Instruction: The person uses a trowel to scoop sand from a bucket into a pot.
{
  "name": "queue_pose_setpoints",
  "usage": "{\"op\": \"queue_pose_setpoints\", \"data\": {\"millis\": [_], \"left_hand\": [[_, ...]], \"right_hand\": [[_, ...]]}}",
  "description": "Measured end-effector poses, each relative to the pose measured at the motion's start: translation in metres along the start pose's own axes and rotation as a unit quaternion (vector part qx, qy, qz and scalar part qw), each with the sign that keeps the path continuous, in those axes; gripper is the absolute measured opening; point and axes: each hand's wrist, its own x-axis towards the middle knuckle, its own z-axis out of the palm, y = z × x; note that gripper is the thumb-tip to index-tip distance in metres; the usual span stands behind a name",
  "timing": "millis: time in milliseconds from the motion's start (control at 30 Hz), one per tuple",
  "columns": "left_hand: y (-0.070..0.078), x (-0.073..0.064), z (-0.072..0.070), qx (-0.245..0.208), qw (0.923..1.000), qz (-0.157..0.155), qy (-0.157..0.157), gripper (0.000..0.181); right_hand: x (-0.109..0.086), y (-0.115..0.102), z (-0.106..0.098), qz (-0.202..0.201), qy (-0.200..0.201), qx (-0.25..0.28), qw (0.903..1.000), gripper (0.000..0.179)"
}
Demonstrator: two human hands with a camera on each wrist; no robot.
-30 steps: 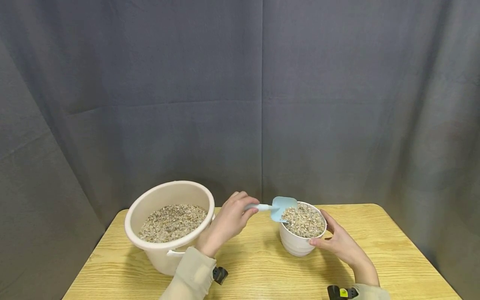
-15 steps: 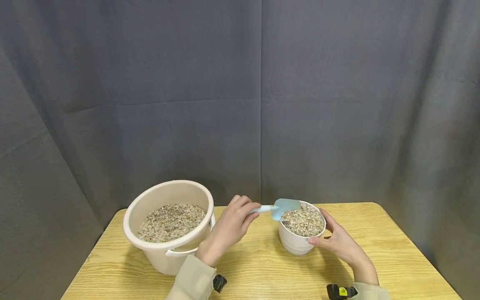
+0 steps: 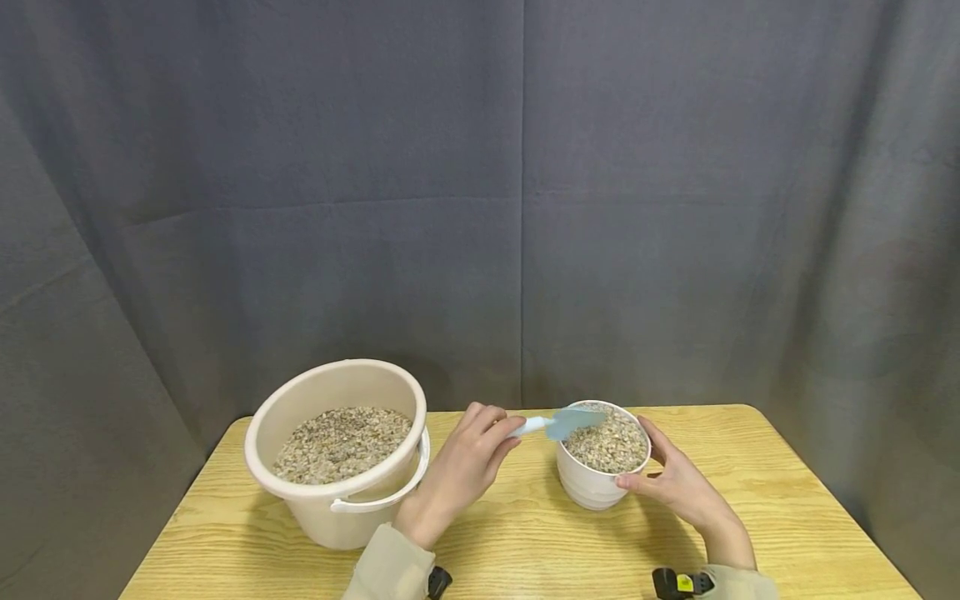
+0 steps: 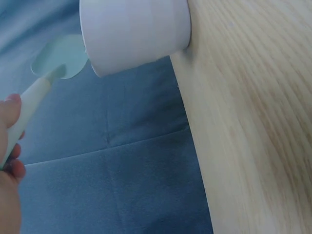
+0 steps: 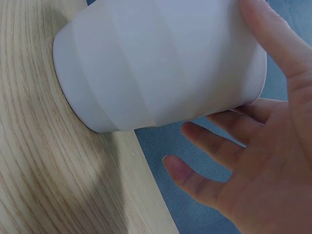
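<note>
A pale blue hand trowel (image 3: 572, 422) is gripped by its whitish handle in my left hand (image 3: 467, 457). Its blade lies tilted over the left rim of a white pot (image 3: 592, 487), overlapping the gravel (image 3: 611, 442) that fills the pot close to the brim. In the left wrist view the trowel blade (image 4: 61, 56) shows beside the pot's upper edge, with fingers wrapped round the handle. My right hand (image 3: 678, 483) holds the pot at its right side, thumb at the front rim and fingers behind. The right wrist view shows the ridged pot wall (image 5: 156, 63) between thumb and fingers.
A large cream bucket (image 3: 337, 512) of gravel stands on the left of the wooden table (image 3: 517, 533), its white handle (image 3: 382, 500) hanging down in front, near my left forearm. A grey curtain (image 3: 450, 208) hangs behind the table's back edge.
The trowel blade has tipped over and shifted slightly right across the pot, and the gravel heap there looks flatter. My left hand moved a little right; the right hand stays on the pot.
</note>
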Motion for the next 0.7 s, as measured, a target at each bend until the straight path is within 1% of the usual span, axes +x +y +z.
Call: {"op": "queue_pose_setpoints", "data": {"millis": [200, 333, 433, 500, 600, 700], "left_hand": [[-0.002, -0.003, 0.000, 0.020, 0.9997, 0.016, 0.002, 0.025], [-0.002, -0.003, -0.004, 0.030, 0.9991, 0.029, 0.002, 0.029], [-0.002, -0.002, -0.008, 0.045, 0.9977, 0.052, 0.000, 0.030], [-0.003, -0.001, -0.011, 0.055, 0.9957, 0.074, 0.001, 0.032], [-0.003, 0.000, -0.013, 0.069, 0.9922, 0.104, 0.004, 0.034], [-0.003, -0.001, -0.013, 0.081, 0.9889, 0.124, 0.008, 0.039]], "right_hand": [[0.000, 0.001, 0.000, -0.005, -0.003, 0.008, 0.9999, 0.100], [0.000, 0.002, 0.000, -0.003, -0.002, 0.008, 1.0000, 0.101], [0.000, 0.003, 0.000, 0.000, -0.004, 0.009, 1.0000, 0.102], [0.000, 0.003, 0.000, 0.000, -0.004, 0.008, 1.0000, 0.102], [0.000, 0.004, 0.000, -0.004, -0.002, 0.001, 1.0000, 0.102], [0.001, 0.004, 0.000, -0.007, -0.002, -0.003, 1.0000, 0.101]]}}
